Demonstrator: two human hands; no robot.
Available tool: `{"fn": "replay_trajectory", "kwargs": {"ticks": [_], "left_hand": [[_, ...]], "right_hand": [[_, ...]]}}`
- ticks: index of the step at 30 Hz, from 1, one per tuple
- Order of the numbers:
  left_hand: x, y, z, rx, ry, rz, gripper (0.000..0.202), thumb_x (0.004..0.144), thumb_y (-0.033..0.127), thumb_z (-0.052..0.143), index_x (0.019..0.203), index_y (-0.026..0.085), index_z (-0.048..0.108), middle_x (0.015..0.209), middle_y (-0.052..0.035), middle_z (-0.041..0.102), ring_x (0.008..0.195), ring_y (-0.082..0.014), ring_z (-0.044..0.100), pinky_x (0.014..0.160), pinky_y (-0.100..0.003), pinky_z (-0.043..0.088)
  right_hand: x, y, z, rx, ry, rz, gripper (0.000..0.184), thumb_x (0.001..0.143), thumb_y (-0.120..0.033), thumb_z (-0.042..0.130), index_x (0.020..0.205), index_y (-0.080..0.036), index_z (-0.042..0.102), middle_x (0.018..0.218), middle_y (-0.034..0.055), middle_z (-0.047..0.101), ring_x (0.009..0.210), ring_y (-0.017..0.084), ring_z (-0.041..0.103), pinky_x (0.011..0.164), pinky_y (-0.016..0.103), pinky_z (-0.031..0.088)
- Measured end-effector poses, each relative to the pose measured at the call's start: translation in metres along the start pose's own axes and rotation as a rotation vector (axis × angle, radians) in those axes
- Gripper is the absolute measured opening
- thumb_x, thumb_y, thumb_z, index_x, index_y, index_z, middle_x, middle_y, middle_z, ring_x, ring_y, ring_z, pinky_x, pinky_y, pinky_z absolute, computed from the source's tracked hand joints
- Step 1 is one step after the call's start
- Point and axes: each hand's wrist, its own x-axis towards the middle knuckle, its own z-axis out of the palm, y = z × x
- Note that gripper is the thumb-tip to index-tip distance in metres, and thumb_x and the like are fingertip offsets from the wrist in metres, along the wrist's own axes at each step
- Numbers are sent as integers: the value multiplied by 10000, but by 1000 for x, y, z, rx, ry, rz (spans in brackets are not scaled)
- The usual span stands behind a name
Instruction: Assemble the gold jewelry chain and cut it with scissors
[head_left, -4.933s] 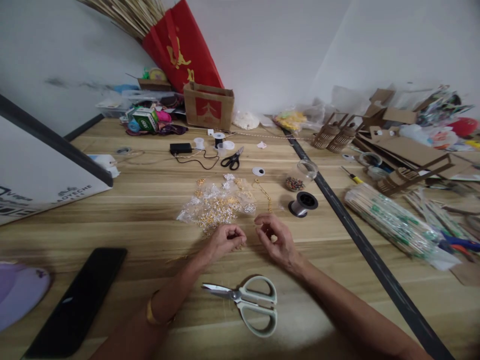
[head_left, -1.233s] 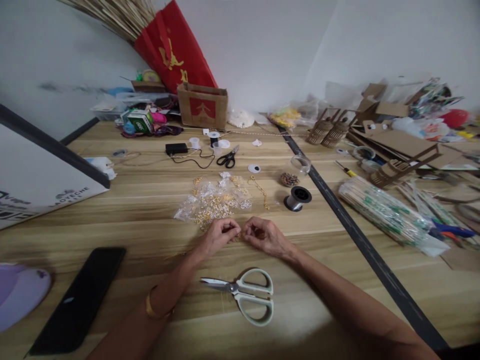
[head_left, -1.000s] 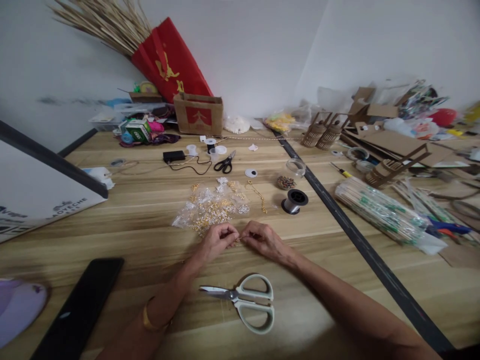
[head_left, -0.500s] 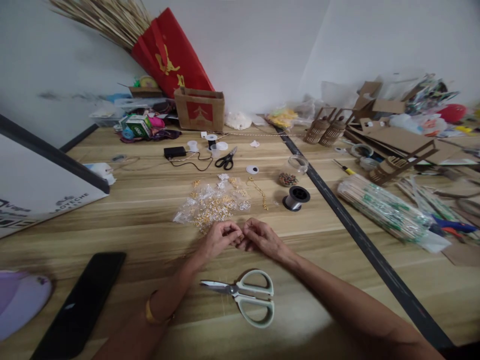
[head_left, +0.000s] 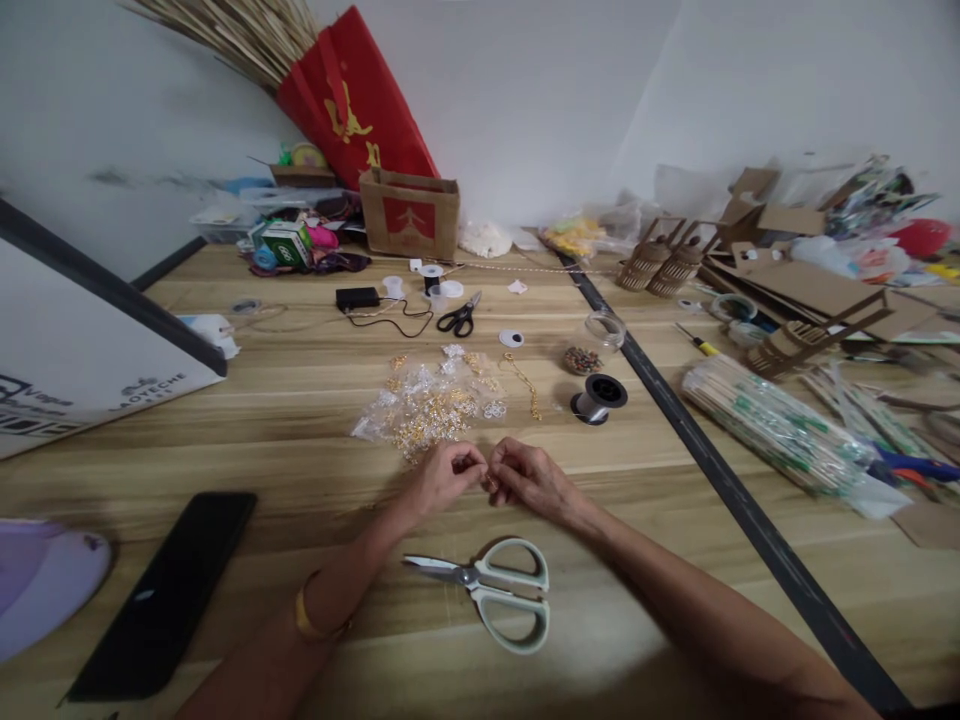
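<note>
My left hand (head_left: 448, 476) and my right hand (head_left: 531, 480) meet fingertip to fingertip above the wooden table, both closed in a pinch. A tiny reddish-brown thing (head_left: 491, 482) shows at the right fingertips, too small to name. Whatever is between the left fingertips is hidden. Just beyond the left hand lies a heap of gold and silver jewellery findings (head_left: 439, 410) with clear plastic bags. A short gold chain (head_left: 526, 385) lies past the right hand. Scissors with pale green handles (head_left: 480, 590) rest on the near side, below both hands.
A spool of clear line (head_left: 598, 398) and a jar of beads (head_left: 586, 358) stand to the right. Black scissors (head_left: 459, 316) lie farther back. At left are a phone (head_left: 169, 590) and a white box (head_left: 90, 350); bagged sticks (head_left: 780, 425) lie far right.
The view has shifted slightly, so the table things appear a little farther right. My fingertips have adjusted, and the reddish-brown thing shows more plainly. Both hands remain pinched together.
</note>
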Motion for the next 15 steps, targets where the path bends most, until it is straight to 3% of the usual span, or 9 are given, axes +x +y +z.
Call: {"fn": "replay_trajectory", "kwargs": {"ticks": [4,15], "left_hand": [[-2,5,1,118,-10,0,101,738,146,581,664,125,646,574,5,607,526,-85,481,525,-190,354],[1,-5,0,-38,-77,-6,118,742,217,603,684,116,625,604,3,598,538,-82,472,532,-193,361]], "right_hand": [[0,-1,0,-37,-21,46,264,904,-430,506,841,-174,488,666,0,638,535,115,650,502,200,483],[0,-5,-3,-162,-36,28,139,923,-305,452,854,-186,478,690,1,656,541,114,653,499,193,461]]}}
